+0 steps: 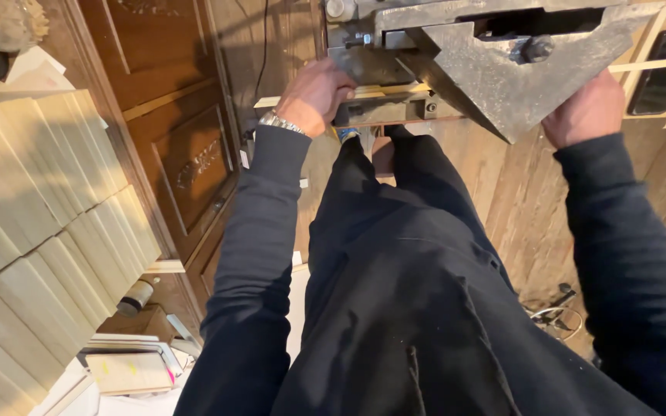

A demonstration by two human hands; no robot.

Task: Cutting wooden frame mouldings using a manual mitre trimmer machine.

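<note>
From the head camera I looked straight down my own dark-clothed body to a metal machine (495,62) at twelve o'clock, a grey, worn steel frame with a triangular plate (502,85) and a large bolt (537,48). A thin, pale wooden strip (379,94) lay across the machine's bed, running from eleven o'clock toward two o'clock, where its far end (653,65) stuck out past the plate.

I judged the strip light, stiff along its length but slender enough to flex or snap if pushed sideways; its smooth faces looked easy to slide. The best hold seemed to be flat pressure from above, close to the machine.

My left hand (314,96), with a metal wristwatch (280,122) on its wrist, was curled closed and pressed down on the strip at eleven o'clock, right against the machine's edge. My right hand (583,112) sat at one o'clock, fingers tucked behind the lower corner of the triangular plate; I could not tell whether it gripped the plate or only rested against it.

At nine o'clock lay stacked pale boards (40,200), beside a dark carved wooden door panel (186,146). Below, at seven o'clock, a roll of tape (134,296) sat near some loose boards. The plank floor (526,208) showed at three o'clock.
</note>
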